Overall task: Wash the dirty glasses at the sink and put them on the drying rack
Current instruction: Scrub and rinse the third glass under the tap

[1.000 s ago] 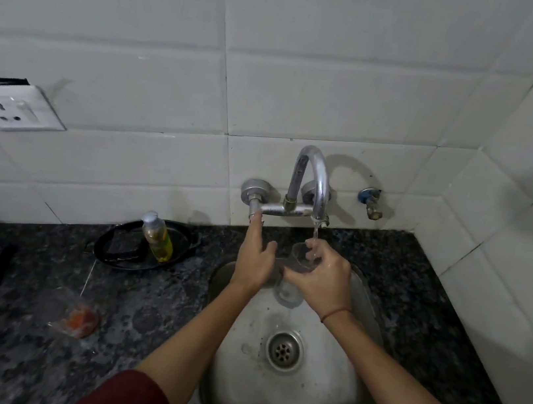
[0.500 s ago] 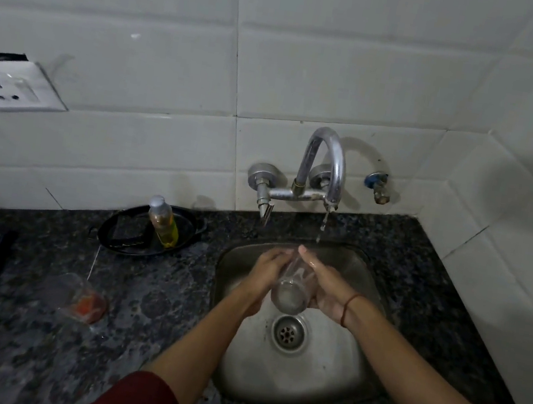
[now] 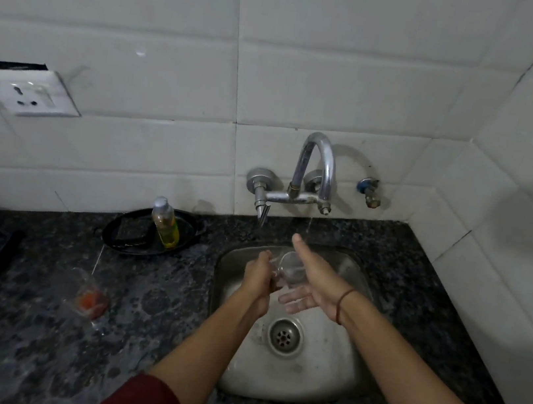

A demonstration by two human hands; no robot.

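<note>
The clear glass (image 3: 290, 267) is hard to make out, half hidden between the hands over the steel sink (image 3: 320, 365). The left hand (image 3: 259, 278) grips it, and the right hand (image 3: 310, 284) lies against it with fingers straight. A second glass (image 3: 85, 294), holding orange dregs, stands on the counter. One black tray (image 3: 120, 242) carries one bottle (image 3: 165, 223) of yellow liquid and perhaps a sponge.

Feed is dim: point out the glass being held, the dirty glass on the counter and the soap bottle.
Held glass (image 3: 288, 267): head view, clear wall.
Dirty glass (image 3: 89, 300): head view, orange base.
Soap bottle (image 3: 167, 236): head view, yellow body.
</note>
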